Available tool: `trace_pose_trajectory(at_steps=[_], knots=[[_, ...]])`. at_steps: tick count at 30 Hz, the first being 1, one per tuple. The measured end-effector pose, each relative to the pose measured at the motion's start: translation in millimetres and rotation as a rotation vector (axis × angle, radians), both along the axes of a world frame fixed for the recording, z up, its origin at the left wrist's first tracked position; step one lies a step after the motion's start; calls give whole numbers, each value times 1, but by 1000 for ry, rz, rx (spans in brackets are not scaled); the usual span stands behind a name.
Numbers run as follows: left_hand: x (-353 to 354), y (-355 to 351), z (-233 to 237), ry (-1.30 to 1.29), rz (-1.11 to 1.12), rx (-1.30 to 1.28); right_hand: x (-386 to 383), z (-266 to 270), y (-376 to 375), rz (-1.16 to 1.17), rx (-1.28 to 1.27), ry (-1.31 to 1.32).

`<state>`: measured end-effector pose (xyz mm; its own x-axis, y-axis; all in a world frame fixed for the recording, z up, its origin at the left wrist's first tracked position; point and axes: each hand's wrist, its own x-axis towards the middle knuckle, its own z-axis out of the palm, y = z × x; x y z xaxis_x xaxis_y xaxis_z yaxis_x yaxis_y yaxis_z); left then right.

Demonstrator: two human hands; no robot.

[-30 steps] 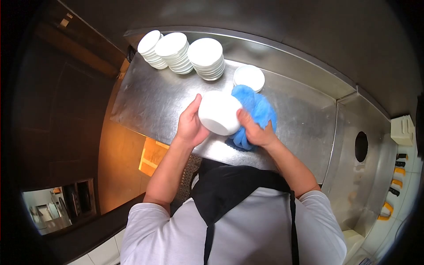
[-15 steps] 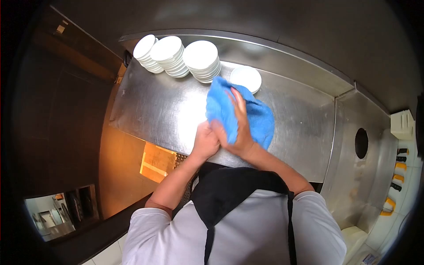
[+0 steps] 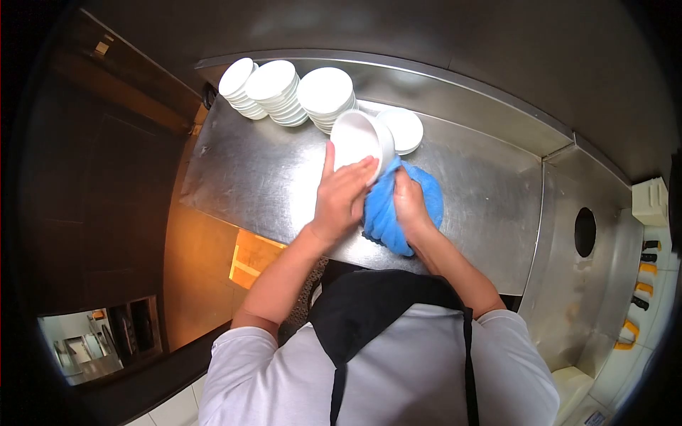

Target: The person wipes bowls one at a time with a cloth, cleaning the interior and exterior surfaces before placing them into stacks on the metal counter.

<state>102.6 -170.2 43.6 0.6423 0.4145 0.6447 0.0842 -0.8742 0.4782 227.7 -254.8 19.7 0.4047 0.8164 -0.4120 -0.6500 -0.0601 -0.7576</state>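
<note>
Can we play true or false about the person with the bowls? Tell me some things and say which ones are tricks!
1. The cloth is blue. True.
2. The left hand holds a red cup. False: it holds a white bowl, tipped on its side.
3. There are stacks of bowls at the back of the shiny metal counter. True.
4. The right hand is empty and flat on the counter. False: its fingers grip the cloth, which is pressed against the white bowl.
5. The stacks of bowls are all black. False: they are white.
</note>
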Motion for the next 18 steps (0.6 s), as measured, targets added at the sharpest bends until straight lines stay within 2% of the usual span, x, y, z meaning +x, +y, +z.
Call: trace_pose_trajectory(at_steps=[2, 3, 5, 9, 11, 14, 17, 18], knots=[[7, 18, 9, -6, 48, 37, -11, 18, 1, -132, 129, 128], [11, 31, 11, 26, 99, 104, -5, 24, -7, -76, 107, 181], [19, 63, 13, 93, 198, 237, 1, 26, -11, -118, 144, 186], [28, 112, 5, 212, 305, 325, 18, 18, -27, -176, 119, 241], [27, 120, 3, 337, 334, 322, 25, 9, -37, -221, 126, 220], [29, 123, 0, 370, 334, 283, 34, 3, -51, -287, 131, 198], [31, 117, 14, 539, 351, 203, 45, -3, -63, -345, 157, 225], [35, 114, 14, 410, 363, 293, 48, -4, -66, -366, 170, 215]])
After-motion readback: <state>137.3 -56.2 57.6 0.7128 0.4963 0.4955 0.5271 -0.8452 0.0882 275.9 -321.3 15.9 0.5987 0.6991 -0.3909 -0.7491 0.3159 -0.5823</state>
